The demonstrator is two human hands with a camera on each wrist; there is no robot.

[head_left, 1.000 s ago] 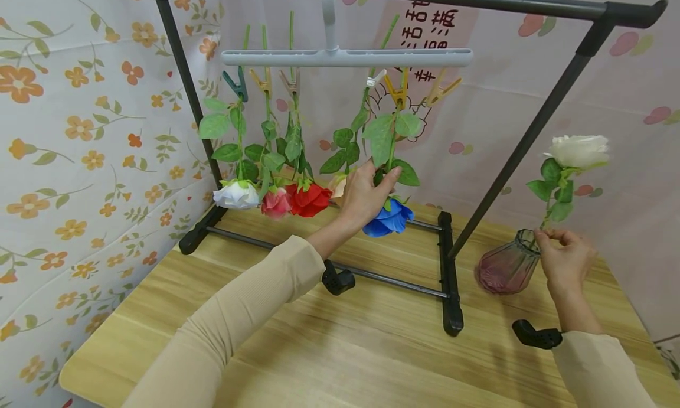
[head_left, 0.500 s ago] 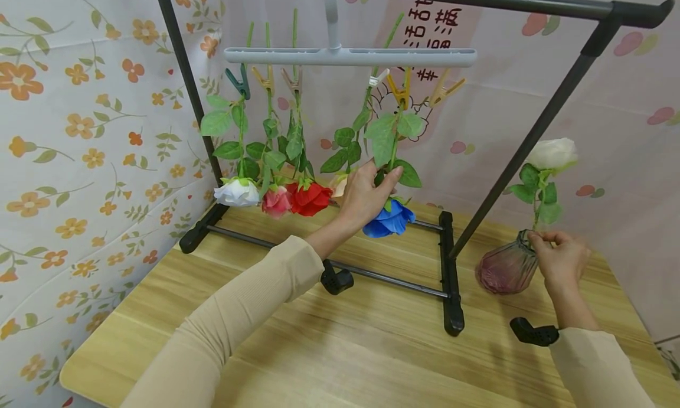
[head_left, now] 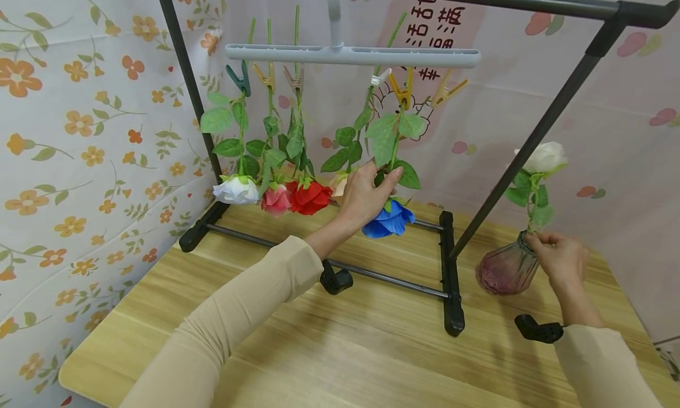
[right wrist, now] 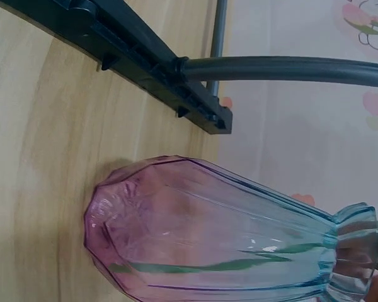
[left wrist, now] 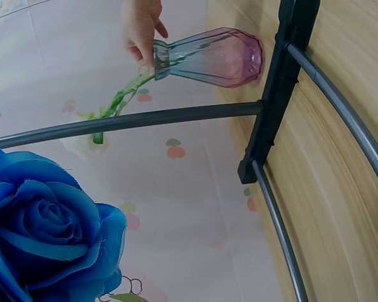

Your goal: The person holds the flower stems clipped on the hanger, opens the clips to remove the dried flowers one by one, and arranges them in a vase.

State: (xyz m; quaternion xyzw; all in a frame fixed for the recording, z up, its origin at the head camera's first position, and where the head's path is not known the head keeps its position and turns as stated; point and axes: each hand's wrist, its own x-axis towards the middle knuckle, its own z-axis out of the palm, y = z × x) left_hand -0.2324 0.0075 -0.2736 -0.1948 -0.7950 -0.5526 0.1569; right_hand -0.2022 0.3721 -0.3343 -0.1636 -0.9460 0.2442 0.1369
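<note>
In the head view, the white flower [head_left: 547, 157] is pinched by its stem between thumb and finger of the right hand [head_left: 564, 258], at the mouth of the vase [head_left: 506, 271], placed at about four o'clock from the blue flower [head_left: 390, 221]. By the bent fingers of the left hand [head_left: 366, 195], the blue flower's stem is held, under the yellow clip [head_left: 406, 96] at twelve o'clock. The vase could be tipped if the white flower is pressed sideways, and the blue flower might be torn from the clip by a downward pull.
</note>
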